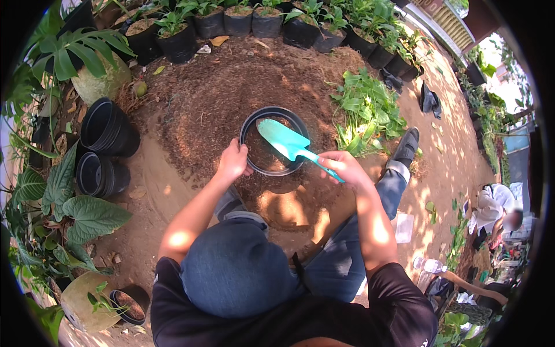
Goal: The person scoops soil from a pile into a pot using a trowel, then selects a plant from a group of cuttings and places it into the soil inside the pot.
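A round black plastic plant pot (275,173) stands on the loose brown soil before me, with soil showing inside it. The fingers and thumb of my left hand (234,161) grip its left rim. My right hand (345,168) is closed around the handle of a turquoise garden trowel (284,138). The trowel's blade lies over the pot's opening, pointing up and left, and hides part of the soil inside. Whether the blade touches that soil I cannot tell.
Nested black pots (113,130) stand at the left by large-leaved plants (95,217). Uprooted green plants (368,110) lie in a heap to the right. Potted seedlings (238,19) line the far edge. A plastic bottle (429,265) and another person (494,208) are farther right.
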A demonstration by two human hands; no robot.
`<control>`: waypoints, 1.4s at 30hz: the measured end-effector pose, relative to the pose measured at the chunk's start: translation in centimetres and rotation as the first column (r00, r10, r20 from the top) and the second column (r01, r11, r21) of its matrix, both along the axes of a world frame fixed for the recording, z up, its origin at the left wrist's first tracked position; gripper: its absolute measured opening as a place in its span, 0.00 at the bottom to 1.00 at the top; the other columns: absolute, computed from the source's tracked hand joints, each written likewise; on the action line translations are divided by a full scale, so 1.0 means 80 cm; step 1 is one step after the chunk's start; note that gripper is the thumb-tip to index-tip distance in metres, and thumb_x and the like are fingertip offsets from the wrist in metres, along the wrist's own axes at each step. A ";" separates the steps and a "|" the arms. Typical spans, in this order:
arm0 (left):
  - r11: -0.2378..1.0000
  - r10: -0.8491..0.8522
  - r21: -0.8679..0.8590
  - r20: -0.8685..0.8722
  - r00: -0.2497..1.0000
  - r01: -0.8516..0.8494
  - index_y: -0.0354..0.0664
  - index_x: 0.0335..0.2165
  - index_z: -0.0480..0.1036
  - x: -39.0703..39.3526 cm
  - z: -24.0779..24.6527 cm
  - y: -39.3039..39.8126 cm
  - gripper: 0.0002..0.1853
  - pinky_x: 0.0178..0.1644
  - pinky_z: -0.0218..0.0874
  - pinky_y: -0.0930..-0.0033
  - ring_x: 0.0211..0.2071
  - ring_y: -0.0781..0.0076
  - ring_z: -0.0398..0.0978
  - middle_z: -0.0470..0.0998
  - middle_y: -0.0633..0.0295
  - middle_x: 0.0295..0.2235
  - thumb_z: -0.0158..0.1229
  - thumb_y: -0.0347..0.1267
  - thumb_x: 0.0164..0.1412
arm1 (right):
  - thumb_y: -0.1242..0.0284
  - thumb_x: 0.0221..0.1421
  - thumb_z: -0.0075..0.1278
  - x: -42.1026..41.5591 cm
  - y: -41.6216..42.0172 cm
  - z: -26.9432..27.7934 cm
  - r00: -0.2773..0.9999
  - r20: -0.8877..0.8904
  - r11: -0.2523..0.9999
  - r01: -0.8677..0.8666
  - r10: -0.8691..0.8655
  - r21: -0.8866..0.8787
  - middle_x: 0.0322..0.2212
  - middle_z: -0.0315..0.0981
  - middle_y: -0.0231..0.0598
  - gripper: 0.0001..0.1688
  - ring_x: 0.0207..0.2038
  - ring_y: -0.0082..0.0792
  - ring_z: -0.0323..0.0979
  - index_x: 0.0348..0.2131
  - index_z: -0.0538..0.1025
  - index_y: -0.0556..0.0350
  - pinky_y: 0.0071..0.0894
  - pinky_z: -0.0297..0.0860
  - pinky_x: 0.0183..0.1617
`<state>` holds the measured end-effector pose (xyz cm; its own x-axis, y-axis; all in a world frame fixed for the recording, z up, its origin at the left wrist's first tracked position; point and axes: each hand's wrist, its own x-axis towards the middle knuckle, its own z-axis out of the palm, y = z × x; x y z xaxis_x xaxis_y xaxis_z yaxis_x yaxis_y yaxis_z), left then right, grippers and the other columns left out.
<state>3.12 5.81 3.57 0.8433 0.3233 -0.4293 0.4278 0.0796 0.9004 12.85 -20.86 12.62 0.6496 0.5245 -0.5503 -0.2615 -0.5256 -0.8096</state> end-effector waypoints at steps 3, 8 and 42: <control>0.992 0.002 -0.126 0.047 0.999 0.004 0.34 0.49 0.47 -0.011 0.004 -0.019 0.19 0.15 0.67 0.70 0.15 0.64 0.73 0.71 0.50 0.21 0.33 0.30 0.61 | 0.65 0.51 0.49 -0.006 0.001 -0.003 0.999 0.016 0.999 0.038 -0.038 -0.014 0.17 0.70 0.33 0.20 0.11 0.17 0.58 0.40 0.73 0.62 0.17 0.54 0.14; 0.984 0.021 -0.178 0.009 1.000 -0.019 0.37 0.50 0.47 -0.017 -0.006 -0.038 0.21 0.13 0.62 0.73 0.12 0.69 0.69 0.70 0.54 0.18 0.36 0.32 0.59 | 0.65 0.53 0.49 -0.012 -0.004 -0.008 0.995 0.102 0.997 0.021 -0.013 -0.074 0.17 0.70 0.33 0.19 0.11 0.16 0.57 0.40 0.73 0.62 0.15 0.54 0.14; 0.878 0.015 0.479 0.022 1.000 -0.024 0.33 0.40 0.66 -0.001 -0.002 -0.012 0.22 0.40 0.61 0.60 0.34 0.53 0.74 0.74 0.45 0.31 0.43 0.43 0.59 | 0.68 0.55 0.46 -0.031 0.001 -0.004 0.994 -0.083 0.997 0.071 -0.073 -0.026 0.18 0.70 0.33 0.16 0.12 0.18 0.59 0.41 0.72 0.59 0.18 0.56 0.14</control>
